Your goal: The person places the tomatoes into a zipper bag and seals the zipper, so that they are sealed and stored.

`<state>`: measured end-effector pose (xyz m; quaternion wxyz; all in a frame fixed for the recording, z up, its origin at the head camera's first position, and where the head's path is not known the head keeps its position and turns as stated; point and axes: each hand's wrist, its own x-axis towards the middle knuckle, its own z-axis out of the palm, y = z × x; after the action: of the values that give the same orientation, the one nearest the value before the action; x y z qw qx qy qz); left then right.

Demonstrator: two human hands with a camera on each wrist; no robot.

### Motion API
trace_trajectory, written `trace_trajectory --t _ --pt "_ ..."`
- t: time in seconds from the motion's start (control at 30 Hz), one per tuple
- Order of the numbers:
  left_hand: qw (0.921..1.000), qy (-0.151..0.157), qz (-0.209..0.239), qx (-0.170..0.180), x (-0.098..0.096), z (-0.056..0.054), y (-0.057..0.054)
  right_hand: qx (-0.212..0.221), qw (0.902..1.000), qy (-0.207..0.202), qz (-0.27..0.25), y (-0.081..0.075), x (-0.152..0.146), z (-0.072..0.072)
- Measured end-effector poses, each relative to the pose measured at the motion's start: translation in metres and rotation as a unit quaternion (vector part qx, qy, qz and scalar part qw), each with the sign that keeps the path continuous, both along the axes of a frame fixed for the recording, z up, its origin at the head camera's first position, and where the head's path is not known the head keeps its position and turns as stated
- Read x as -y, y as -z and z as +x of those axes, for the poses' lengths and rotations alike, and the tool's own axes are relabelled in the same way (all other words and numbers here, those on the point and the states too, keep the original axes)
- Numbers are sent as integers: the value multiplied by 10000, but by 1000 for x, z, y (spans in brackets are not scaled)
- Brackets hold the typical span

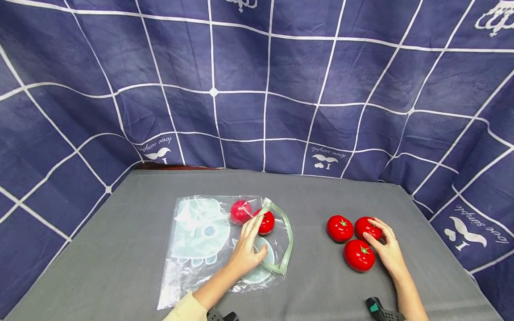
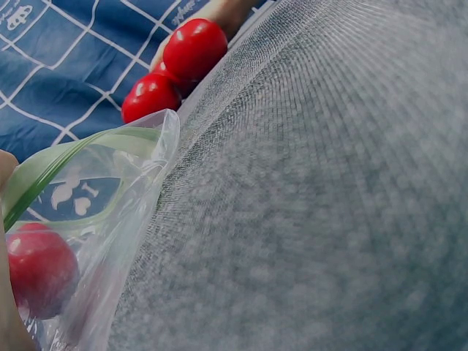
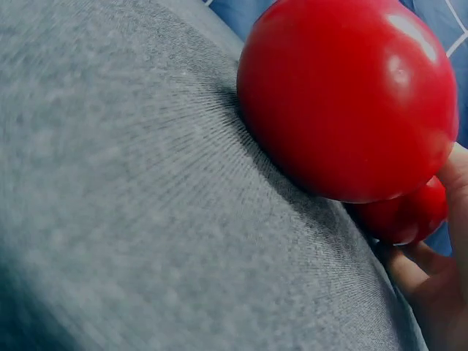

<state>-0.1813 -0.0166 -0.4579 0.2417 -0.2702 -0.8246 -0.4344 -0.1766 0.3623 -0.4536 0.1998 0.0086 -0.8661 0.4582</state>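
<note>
A clear zip bag with a pale green strip round its mouth lies on the table, printed with a light blue cartoon. Two tomatoes are at the bag: one tomato under the plastic, another tomato near the mouth. My left hand rests at the mouth, fingers fairly straight against its rim, thumb apart from them. On the right, my right hand grips a tomato between thumb and fingers. Beside it sit a front tomato, large in the right wrist view, and a left tomato.
A grey cloth covers the table. Behind and at both sides hangs a dark blue curtain with white grid lines. Dark straps with small devices are at both wrists.
</note>
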Motion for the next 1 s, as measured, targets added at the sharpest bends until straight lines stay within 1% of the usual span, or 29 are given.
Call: trace_trajectory --t 0.17,0.23,0.33,0.5,0.6,0.7,0.8,0.87,0.9,1.0 --pt "10000 39 -7 56 0 1 -1 524 9968 566 190 -5 0 0" --pt "10000 58 25 65 0 2 -2 593 9956 701 209 -7 1 0" --pt "10000 25 36 89 -1 3 -1 463 9952 836 188 -9 3 1" --pt "10000 15 16 82 0 1 -1 71 9936 1127 -88 -12 7 -2" --pt "10000 33 10 64 0 1 0 -122 9912 1273 -332 -18 11 -4" --pt "10000 26 -4 42 0 0 0 -267 9893 1337 -515 -27 16 -3" --pt "10000 35 15 40 0 1 0 -341 9896 1257 -613 -37 21 -2" --pt "10000 54 68 46 0 1 1 -375 9911 1127 -610 -40 25 -2" --pt "9999 56 84 30 0 1 1 -437 9920 1045 -563 -39 24 -4" --pt "9999 51 73 -71 -1 0 2 -822 9923 611 -703 -29 18 -13"
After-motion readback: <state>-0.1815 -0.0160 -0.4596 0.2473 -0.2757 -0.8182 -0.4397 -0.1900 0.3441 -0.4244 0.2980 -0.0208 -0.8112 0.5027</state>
